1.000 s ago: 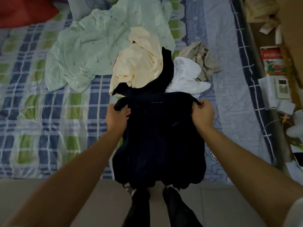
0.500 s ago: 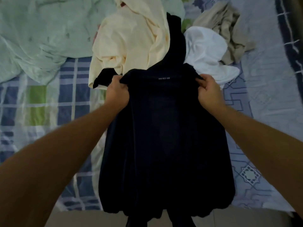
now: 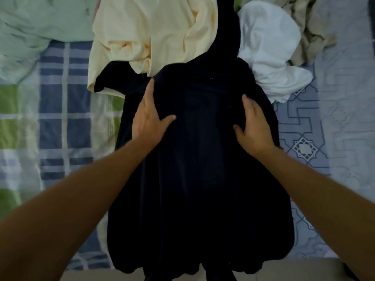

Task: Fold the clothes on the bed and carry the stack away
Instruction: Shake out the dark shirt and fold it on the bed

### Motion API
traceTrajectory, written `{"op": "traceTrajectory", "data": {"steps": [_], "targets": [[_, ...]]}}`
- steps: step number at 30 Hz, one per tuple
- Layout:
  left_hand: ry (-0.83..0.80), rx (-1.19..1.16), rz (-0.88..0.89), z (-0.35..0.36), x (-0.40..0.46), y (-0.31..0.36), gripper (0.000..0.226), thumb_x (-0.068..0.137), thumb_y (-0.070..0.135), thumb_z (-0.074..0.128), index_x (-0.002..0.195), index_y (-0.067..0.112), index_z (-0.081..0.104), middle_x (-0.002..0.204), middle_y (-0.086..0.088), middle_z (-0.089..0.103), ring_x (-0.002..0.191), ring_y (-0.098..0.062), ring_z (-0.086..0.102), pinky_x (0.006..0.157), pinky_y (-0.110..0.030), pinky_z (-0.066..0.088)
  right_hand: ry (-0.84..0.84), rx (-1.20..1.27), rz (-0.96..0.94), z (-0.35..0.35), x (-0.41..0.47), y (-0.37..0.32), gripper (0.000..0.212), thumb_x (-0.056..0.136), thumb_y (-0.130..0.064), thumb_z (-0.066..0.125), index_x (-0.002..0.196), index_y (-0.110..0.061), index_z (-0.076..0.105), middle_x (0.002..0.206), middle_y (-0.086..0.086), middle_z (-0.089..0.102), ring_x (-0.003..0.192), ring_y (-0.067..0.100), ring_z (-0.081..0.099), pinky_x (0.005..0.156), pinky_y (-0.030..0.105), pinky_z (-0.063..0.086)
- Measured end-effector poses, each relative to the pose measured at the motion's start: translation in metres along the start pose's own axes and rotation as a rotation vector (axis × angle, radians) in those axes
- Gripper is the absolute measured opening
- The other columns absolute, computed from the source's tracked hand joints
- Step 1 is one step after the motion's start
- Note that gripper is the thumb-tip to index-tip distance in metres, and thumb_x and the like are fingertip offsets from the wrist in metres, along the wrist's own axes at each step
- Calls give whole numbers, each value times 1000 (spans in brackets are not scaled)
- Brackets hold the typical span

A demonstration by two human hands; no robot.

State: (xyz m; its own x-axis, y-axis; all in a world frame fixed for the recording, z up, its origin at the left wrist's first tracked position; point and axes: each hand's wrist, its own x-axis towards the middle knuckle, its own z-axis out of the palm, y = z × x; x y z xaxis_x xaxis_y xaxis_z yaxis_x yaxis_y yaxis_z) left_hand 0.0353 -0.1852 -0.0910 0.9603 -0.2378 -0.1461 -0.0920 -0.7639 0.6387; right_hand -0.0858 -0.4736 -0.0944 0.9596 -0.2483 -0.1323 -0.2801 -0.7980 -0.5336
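A dark navy garment (image 3: pixel 198 179) lies spread down the middle of the bed, its lower hem hanging over the near edge. My left hand (image 3: pixel 147 116) rests flat on its upper left part, fingers straight and thumb spread. My right hand (image 3: pixel 253 124) lies flat on its upper right part in the same way. Above it are a crumpled cream garment (image 3: pixel 154 35), a white garment (image 3: pixel 269 49) and a beige one (image 3: pixel 312 27). More dark cloth (image 3: pixel 225 29) runs up between the cream and white pieces.
A pale green blanket (image 3: pixel 40 23) is bunched at the upper left. The bed has a blue, green and white checked sheet (image 3: pixel 60 122) on the left and a grey-blue patterned one (image 3: pixel 332 118) on the right. Floor (image 3: pixel 85 275) shows along the bottom.
Both hands let go of the navy garment's top corners and now lie flat on it, a little lower. The garment has settled onto the bed and the camera has come closer.
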Motion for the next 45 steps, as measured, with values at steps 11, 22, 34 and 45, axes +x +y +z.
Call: {"op": "traceTrajectory", "data": {"steps": [11,22,34,45], "targets": [[52,-153,-396,20,-100,-11,54,92,47,68,137,26,50,113,5,61,101,-18,64,88,-41,55,-263,387,333,54,-32,-103,55,95,-50,65,139,-19,55,106,-11,62,87,1,60,71,16,47],[144,74,-449,-17,-106,-50,75,85,49,75,144,14,47,144,-15,49,130,-37,46,111,-53,40,170,780,607,48,-5,-86,14,90,-27,77,97,-18,68,96,-4,72,85,9,70,71,21,54],[77,119,-467,-62,-69,-107,17,100,30,58,100,14,63,113,-11,60,99,-32,59,81,-45,45,-38,527,688,60,-24,-72,46,105,-43,51,75,-9,55,78,6,60,75,23,59,79,45,56],[-248,-515,-614,-71,-78,-130,19,98,27,69,116,20,69,101,0,77,92,-23,75,81,-40,62,35,395,442,56,14,-102,69,92,-46,71,149,-24,41,128,-12,50,114,8,51,101,29,45]]}}
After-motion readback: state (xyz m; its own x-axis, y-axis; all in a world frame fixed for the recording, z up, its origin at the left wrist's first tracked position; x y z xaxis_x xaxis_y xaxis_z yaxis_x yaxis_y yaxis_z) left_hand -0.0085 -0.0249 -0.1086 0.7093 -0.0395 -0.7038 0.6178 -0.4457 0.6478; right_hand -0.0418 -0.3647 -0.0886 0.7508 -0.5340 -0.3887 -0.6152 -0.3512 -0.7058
